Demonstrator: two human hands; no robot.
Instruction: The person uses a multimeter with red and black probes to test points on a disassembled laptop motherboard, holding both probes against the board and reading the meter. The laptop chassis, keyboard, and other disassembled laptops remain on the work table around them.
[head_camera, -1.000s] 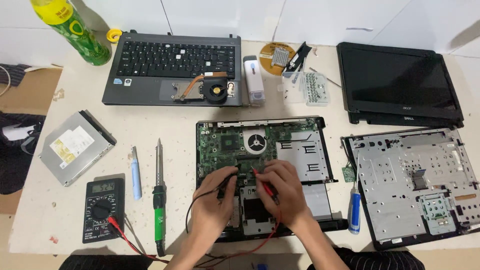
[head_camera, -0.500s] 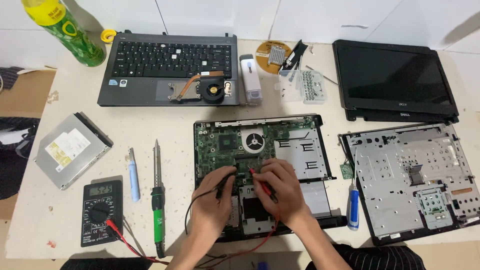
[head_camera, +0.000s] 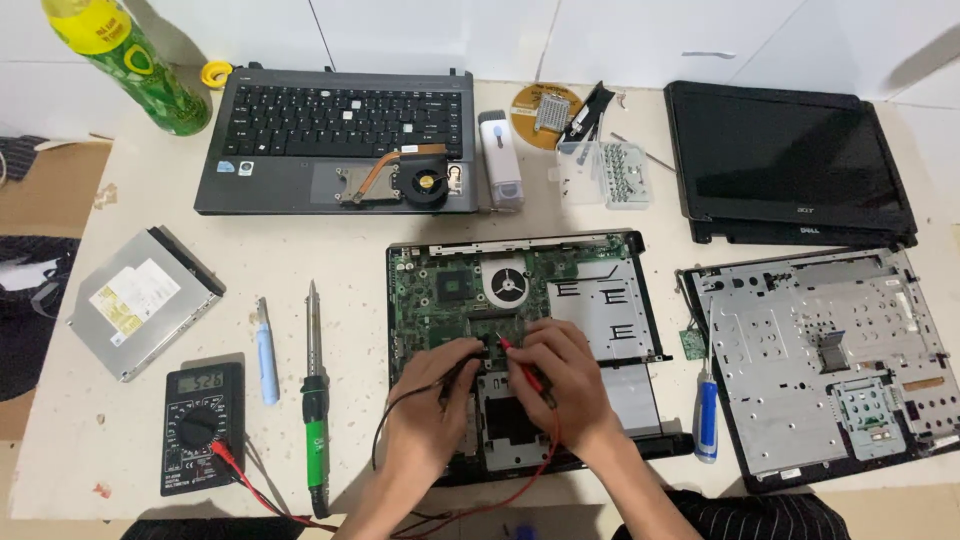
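Note:
An opened laptop base with a green motherboard (head_camera: 450, 290) lies at the table's middle. My left hand (head_camera: 432, 400) grips a black test probe (head_camera: 462, 366) whose tip touches the board near its centre. A red test probe (head_camera: 520, 362) is pinched in my right hand (head_camera: 560, 375), its tip touching the board just right of the black one. Both probe leads run down and left to a black multimeter (head_camera: 200, 428) at the front left.
A soldering iron (head_camera: 315, 400), a light blue tool (head_camera: 266, 350) and an optical drive (head_camera: 140, 300) lie left. A keyboard deck (head_camera: 340, 135) with a fan, a green bottle (head_camera: 130, 65), a screw box (head_camera: 605, 172), a screen (head_camera: 785, 160), a metal chassis (head_camera: 820, 350) and a blue screwdriver (head_camera: 706, 410) surround the board.
The view has shifted slightly. Both hands stay on the motherboard with the probes at almost the same spot.

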